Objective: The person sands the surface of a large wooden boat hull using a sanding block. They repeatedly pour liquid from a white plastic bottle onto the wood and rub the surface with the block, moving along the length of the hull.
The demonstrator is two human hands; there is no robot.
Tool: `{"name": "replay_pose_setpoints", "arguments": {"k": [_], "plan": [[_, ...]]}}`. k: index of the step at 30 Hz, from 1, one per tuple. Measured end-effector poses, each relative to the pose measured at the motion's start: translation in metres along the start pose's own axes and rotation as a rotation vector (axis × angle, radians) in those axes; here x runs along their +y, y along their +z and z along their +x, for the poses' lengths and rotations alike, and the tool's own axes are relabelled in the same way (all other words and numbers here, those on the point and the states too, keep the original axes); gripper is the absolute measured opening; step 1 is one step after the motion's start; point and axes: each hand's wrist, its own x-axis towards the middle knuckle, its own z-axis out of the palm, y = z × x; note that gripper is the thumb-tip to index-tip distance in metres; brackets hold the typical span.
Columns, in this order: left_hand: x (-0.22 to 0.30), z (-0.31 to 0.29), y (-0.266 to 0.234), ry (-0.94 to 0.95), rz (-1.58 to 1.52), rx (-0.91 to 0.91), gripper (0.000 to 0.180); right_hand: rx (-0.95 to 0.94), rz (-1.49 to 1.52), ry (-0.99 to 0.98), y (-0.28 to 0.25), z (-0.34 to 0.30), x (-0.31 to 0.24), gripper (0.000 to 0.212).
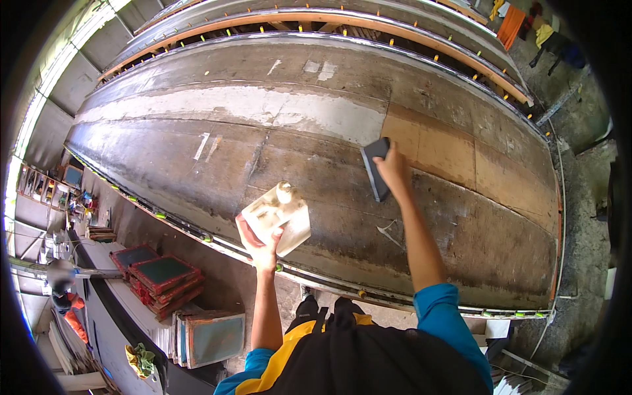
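My left hand (260,245) grips a pale, translucent plastic jug (294,222) with a round cap. The jug is tilted and held above the near edge of a long brown worktable (316,191). Farther right, my right hand (396,169) is closed round a flat dark grey block (372,172). The block is at the table's middle, beside a lighter brown panel (431,141); whether it touches the surface I cannot tell. Across the table's far half runs a whitish worn patch (243,104).
Clips line the table's near rail (316,280). More long tables (276,18) lie beyond. At lower left are stacked red-edged frames (164,273), upright framed screens (209,339) and a crumpled cloth (140,360). Another person (69,306) is at far left. Cloths (511,27) hang at upper right.
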Motion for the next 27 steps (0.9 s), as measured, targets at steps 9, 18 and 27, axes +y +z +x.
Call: {"name": "replay_pose_setpoints", "arguments": {"k": [9, 18, 27], "plan": [[0.001, 0.003, -0.015, 0.015, 0.020, 0.022, 0.073, -0.120, 0.097, 0.055, 0.042, -0.013, -0.064, 0.063], [-0.013, 0.006, -0.008, 0.018, -0.036, 0.076, 0.066, 0.204, 0.058, 0.384, -0.063, -0.037, 0.142, 0.072], [-0.009, -0.003, 0.000, -0.022, -0.102, -0.063, 0.063, 0.088, 0.310, 0.317, -0.010, -0.066, 0.007, 0.067]]}}
